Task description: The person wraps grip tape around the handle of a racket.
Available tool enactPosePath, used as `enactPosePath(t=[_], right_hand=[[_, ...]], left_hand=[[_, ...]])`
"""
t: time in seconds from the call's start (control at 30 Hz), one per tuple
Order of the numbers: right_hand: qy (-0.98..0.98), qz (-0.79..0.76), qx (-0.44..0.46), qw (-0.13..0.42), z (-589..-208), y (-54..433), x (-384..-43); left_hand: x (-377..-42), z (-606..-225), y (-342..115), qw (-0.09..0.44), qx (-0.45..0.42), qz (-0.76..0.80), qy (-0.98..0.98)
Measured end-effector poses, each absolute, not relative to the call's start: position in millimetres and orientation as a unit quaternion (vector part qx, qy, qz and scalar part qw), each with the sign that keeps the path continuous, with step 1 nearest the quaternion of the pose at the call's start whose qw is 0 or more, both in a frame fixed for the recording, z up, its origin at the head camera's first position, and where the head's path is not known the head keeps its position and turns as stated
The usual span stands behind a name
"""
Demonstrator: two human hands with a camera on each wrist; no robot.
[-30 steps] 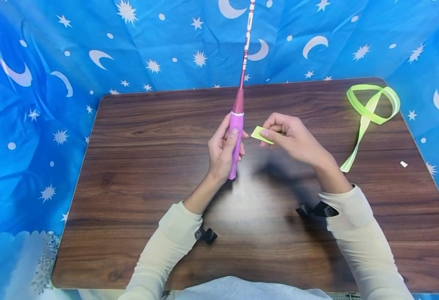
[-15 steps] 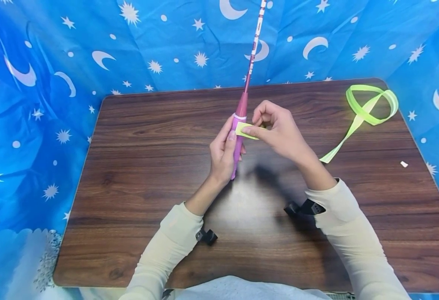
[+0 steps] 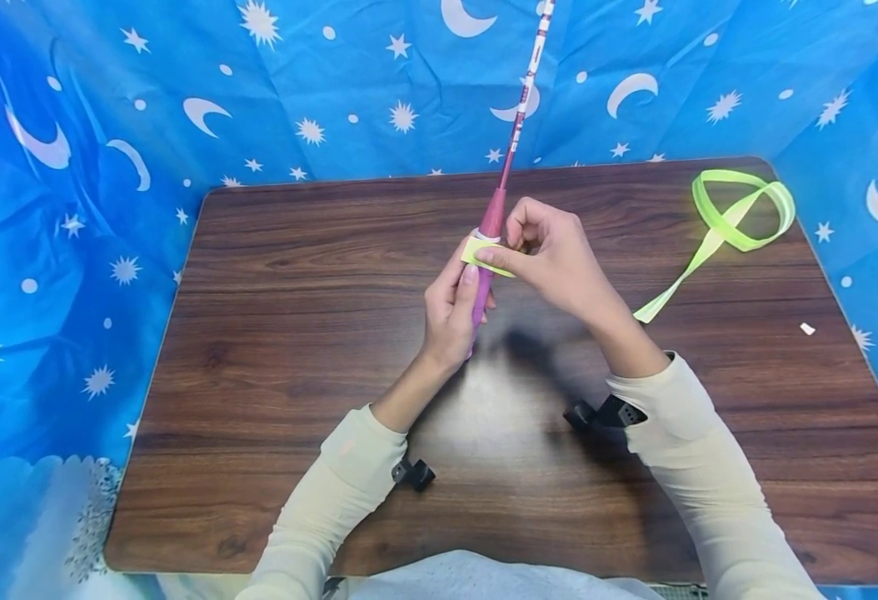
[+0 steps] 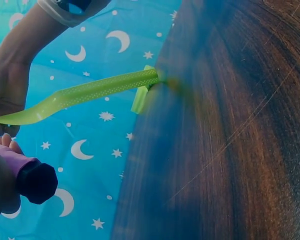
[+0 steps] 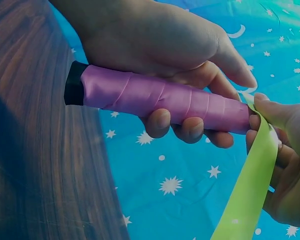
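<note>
My left hand grips the wrapped purple handle of a badminton racket, which tilts up with its shaft toward the back; the racket head is out of view. Between thumb and fingers, my right hand pinches a yellow-green grip tape. Its end lies across the top of the handle, just below the white ring and close to my left thumb. In the right wrist view the tape hangs down from the pinch. A black butt cap shows at the handle's lower end.
The rest of the tape runs behind the right wrist and loops on the wooden table at the back right. A small white scrap lies near the right edge. Blue cloth with stars and moons hangs around the table.
My right hand has brought the tape end leftward from beside the handle onto it. The racket shaft has tilted to the right, and the tape's tail has slid left across the table.
</note>
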State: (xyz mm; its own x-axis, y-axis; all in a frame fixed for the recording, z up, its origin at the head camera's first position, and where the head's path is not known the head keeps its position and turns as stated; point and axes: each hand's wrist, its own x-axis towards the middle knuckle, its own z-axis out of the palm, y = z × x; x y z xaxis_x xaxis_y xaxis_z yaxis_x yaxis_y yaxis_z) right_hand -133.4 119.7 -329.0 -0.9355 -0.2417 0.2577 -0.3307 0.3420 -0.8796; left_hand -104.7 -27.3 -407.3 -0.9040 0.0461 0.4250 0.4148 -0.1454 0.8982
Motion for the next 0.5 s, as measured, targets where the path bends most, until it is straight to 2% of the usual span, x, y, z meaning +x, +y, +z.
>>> enactPosePath(t=[0.17, 0.4, 0.5], right_hand=[[-0.821, 0.543, 0.175, 0.028, -328.5, 121.3, -134.4], [-0.796, 0.572, 0.192, -0.035, -329.7, 124.5, -138.2], [-0.791, 0.578, 0.200, -0.039, -330.3, 125.9, -138.0]], left_hand=[[-103.3, -405.4, -28.0, 0.132, -0.187, -0.721, -0.654], [-101.8, -402.8, -27.7, 0.132, -0.216, -0.709, -0.659], [-101.0, -402.8, -26.4, 0.141, -0.229, -0.698, -0.664]])
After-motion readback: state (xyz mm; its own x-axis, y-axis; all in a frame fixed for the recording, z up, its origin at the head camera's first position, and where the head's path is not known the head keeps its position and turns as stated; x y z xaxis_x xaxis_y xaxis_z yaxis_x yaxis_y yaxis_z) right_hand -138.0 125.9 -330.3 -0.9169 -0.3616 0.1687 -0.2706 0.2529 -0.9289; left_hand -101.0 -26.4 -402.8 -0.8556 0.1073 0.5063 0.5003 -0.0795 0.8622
